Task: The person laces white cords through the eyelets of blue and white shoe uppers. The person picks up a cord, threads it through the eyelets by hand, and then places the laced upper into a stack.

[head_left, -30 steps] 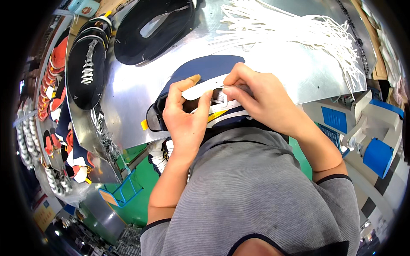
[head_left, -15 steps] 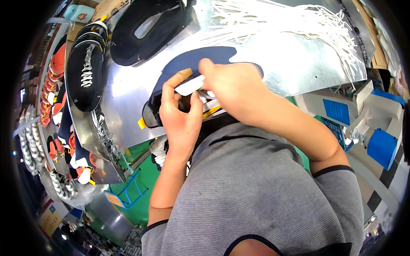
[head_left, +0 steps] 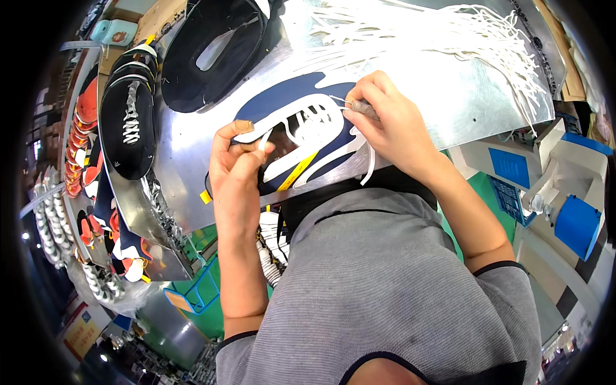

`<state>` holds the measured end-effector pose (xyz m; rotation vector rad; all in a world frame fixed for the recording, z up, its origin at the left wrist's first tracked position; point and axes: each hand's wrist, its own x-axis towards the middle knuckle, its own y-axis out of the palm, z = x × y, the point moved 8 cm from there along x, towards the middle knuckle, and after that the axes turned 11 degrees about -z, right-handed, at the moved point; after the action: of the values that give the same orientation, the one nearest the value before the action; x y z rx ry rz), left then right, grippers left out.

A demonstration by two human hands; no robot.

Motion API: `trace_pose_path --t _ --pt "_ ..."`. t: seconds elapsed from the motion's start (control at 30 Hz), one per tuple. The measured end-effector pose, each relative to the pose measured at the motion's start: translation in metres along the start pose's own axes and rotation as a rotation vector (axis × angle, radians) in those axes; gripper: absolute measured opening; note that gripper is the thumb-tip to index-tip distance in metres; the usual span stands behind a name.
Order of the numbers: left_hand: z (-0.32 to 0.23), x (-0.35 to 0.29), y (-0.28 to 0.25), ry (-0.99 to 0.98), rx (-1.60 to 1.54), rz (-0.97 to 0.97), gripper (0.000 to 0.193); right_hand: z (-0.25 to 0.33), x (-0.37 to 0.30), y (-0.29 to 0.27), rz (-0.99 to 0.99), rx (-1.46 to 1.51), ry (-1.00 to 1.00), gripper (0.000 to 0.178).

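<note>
The left hand [head_left: 234,170] grips the navy shoe upper [head_left: 301,138], fingers clamped on its edge. The right hand [head_left: 391,125] has fingers pinched together on a white lace [head_left: 337,99], whose end is hidden.

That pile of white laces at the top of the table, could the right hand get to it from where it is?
Probably yes. The right hand is at the navy shoe, pinching a lace end, and the white laces lie just beyond it on the metal table, with nothing between. It would have to let go first.
</note>
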<state>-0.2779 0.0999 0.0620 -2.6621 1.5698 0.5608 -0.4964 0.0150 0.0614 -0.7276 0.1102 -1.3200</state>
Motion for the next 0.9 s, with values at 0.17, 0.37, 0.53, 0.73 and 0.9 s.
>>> trace_pose_path --t 0.17,0.37,0.53,0.73,0.9 --pt "-0.044 -0.05 0.031 0.615 1.026 -0.01 0.04 -0.005 0.006 -0.012 -0.118 0.415 0.219 0.014" --pt "-0.028 -0.012 0.053 0.791 0.974 -0.027 0.017 0.105 -0.045 -0.016 0.406 0.168 -0.542 0.033" --pt "-0.041 -0.004 0.053 0.901 0.838 -0.047 0.013 0.055 -0.051 -0.021 0.432 0.441 -0.093 0.024" --pt "-0.04 -0.031 0.067 0.948 0.78 0.039 0.015 -0.003 -0.003 0.021 0.141 0.505 0.494 0.02" --pt "-0.043 -0.029 0.066 0.975 0.802 0.053 0.017 0.011 -0.04 0.036 0.407 0.76 0.651 0.017"
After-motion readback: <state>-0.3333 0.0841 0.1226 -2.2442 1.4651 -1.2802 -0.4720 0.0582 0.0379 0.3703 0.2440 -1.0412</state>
